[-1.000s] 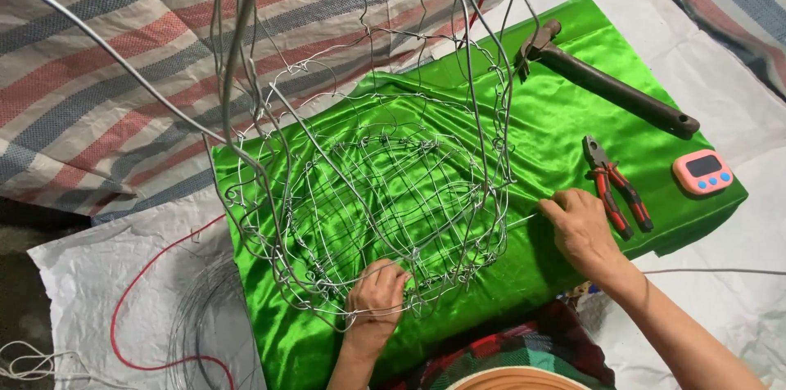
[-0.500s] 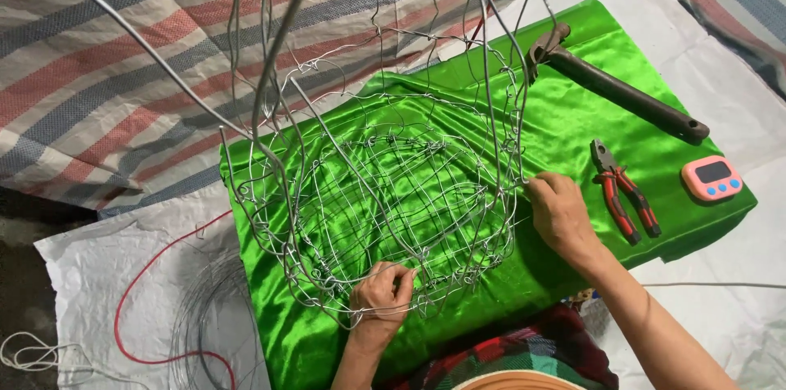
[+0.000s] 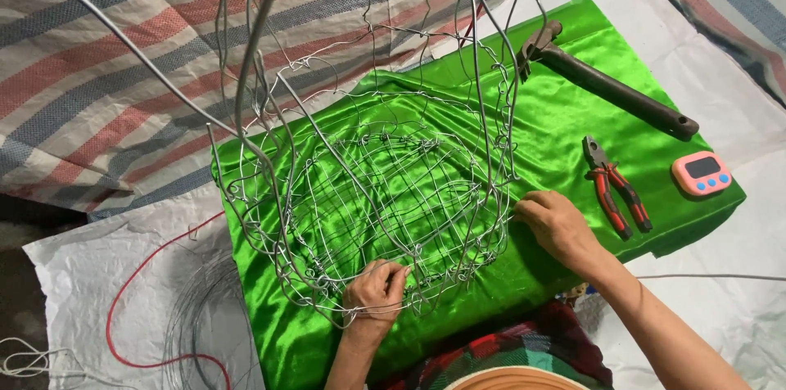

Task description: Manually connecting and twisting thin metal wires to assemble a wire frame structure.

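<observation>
A grey wire basket frame (image 3: 385, 193) stands on a shiny green cloth (image 3: 540, 103), its long wires rising toward the camera. My left hand (image 3: 375, 288) grips the frame's near rim, fingers curled around the wires. At the frame's right side, my right hand (image 3: 557, 226) pinches a wire with thumb and fingers. Red-handled pliers (image 3: 612, 187) lie on the cloth just right of that hand.
A rusty hammer (image 3: 606, 83) lies at the cloth's far right, a pink digital timer (image 3: 702, 173) near its right edge. A wire coil (image 3: 205, 316) and a red wire (image 3: 131, 300) rest on white sacking at left. Striped tarpaulin (image 3: 106, 71) lies behind.
My right hand has moved left from beside the pliers to the frame's right side and taken hold of a wire. The left hand stays on the near rim.
</observation>
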